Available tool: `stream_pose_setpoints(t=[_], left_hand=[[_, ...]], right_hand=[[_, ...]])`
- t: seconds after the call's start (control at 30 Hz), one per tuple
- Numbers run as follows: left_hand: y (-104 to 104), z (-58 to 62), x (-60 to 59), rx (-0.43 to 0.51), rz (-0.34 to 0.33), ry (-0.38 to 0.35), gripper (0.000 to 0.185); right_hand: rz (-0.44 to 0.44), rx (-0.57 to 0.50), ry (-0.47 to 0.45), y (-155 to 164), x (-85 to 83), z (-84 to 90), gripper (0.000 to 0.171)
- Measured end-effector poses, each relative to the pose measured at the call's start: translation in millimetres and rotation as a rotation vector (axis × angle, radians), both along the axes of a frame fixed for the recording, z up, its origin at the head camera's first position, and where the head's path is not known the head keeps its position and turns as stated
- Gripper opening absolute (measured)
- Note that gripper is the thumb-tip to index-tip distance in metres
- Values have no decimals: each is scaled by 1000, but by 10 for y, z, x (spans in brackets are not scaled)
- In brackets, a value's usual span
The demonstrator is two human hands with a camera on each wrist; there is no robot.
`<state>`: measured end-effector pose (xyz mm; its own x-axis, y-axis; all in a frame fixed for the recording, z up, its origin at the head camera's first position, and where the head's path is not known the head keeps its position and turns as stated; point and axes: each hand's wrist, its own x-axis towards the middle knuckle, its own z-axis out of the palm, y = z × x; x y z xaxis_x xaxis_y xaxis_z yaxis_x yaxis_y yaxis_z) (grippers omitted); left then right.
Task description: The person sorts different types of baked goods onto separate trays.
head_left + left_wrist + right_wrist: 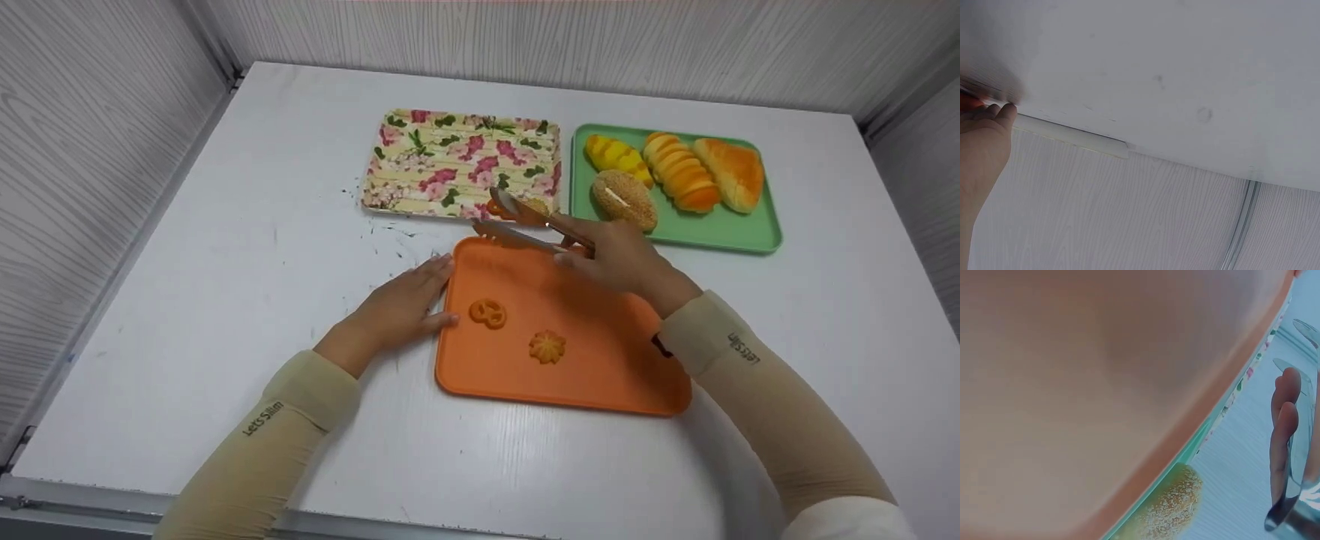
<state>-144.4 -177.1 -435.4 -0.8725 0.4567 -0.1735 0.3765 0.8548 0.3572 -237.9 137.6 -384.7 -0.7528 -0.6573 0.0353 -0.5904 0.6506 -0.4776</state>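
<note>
My right hand [619, 255] holds a pair of metal tongs [520, 238], their two arms spread apart. The tips reach over the near right corner of the floral tray [427, 161], where a few small biscuits [537, 206] lie partly behind the tongs. In the right wrist view, fingers [1285, 430] lie along the tongs. My left hand [401, 304] rests at the left edge of an orange tray [495, 375], its thumb on the rim. On that tray lie a pretzel-shaped biscuit [488, 313] and a flower-shaped biscuit [547, 347].
A green tray [720, 232] stands at the back right, beside the floral one. It carries a sesame bun [626, 201], a yellow bread [616, 157], a ridged loaf [681, 172] and a triangular bread [733, 174]. Wood-grain panels [525, 37] border the white table [225, 225].
</note>
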Motion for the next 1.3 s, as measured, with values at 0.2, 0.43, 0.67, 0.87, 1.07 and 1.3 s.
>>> stream_pose_setpoints(t=[0.2,0.43,0.67,0.87,1.07,1.3], left_hand=[[-1,2,7,8,16,-9,83],[3,3,7,9,18,-17,83],[0,17,21,24,-2,7,82],[0,21,24,25,-4,13,82],[-4,8,19,28,-5,17,81],[-14,4,21,28,-6,25,81]], right_hand=[[82,-12,-35,54,150,19,61],[117,33,-102,57,301,57,58],[164,10,-124,95,433,43,56],[182,37,-130,87,483,35,56],[211,56,-142,61,510,36,54],[242,46,-110,55,536,2,50]])
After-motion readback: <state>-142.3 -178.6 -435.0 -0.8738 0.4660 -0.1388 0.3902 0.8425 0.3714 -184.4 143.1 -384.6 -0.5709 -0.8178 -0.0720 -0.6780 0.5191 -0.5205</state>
